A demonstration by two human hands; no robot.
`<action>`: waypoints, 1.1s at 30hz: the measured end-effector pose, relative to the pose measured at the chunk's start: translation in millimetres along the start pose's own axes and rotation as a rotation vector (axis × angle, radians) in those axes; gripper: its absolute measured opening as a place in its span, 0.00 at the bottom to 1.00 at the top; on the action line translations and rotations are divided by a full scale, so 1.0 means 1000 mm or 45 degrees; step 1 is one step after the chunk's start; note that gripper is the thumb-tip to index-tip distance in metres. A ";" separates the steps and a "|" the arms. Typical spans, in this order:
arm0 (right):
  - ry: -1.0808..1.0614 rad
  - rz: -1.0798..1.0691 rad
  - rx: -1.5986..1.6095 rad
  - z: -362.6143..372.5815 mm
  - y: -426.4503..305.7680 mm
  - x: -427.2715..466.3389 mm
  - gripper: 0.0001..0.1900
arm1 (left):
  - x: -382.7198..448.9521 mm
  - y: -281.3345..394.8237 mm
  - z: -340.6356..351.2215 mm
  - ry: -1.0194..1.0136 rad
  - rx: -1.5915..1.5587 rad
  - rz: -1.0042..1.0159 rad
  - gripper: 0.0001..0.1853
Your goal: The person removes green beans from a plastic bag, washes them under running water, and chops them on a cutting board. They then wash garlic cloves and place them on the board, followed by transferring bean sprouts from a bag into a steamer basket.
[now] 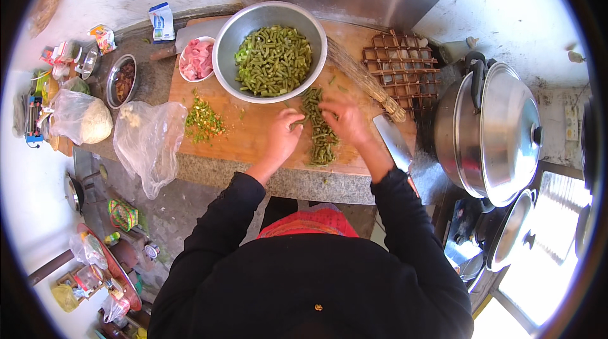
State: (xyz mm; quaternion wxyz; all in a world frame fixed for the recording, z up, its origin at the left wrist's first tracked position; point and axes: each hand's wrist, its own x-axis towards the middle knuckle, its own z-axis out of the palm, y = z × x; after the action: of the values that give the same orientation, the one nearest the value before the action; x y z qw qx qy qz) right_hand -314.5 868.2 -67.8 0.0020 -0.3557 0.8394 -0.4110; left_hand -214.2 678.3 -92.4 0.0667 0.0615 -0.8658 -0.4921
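A pile of cut green beans (322,134) lies on the wooden cutting board (247,142) between my hands. My left hand (285,132) is at the pile's left edge, fingertips by a piece of bean; whether it grips it is unclear. Blurred, my right hand (346,118) hovers at the pile's upper right. Above them stands a large metal bowl (222,65) with more cut beans (275,61). A white bowl of raw sliced meat (197,59) touches its left side. Chopped green and orange vegetables (203,118) lie on the board's left. A cleaver (393,142) rests at the right.
A straw brush (368,80) lies beside a woven rack (401,65). Right of the board stands a large lidded steel pot (506,134). At the left are a clear plastic bag (149,144), a metal bowl of dark food (124,81) and another knife (194,35) behind the meat.
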 end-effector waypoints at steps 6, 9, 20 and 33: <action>-0.074 0.033 -0.299 0.018 0.031 0.024 0.23 | 0.021 0.007 0.001 0.009 0.574 0.316 0.20; -0.237 0.009 -0.208 0.025 0.008 0.005 0.27 | 0.019 -0.003 0.005 -0.168 0.648 0.302 0.29; -0.234 0.289 -0.495 -0.008 -0.026 -0.092 0.53 | -0.023 0.014 0.003 -0.414 0.754 0.480 0.58; 0.473 0.414 -0.061 0.050 -0.014 -0.034 0.24 | 0.019 0.020 0.068 0.217 -0.048 0.239 0.19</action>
State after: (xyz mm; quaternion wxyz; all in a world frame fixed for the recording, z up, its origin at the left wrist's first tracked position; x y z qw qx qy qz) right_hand -265.4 848.5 -100.8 -0.0946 -0.1342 0.8811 -0.4436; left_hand -246.1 742.7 -108.6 0.1868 0.0205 -0.8495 -0.4929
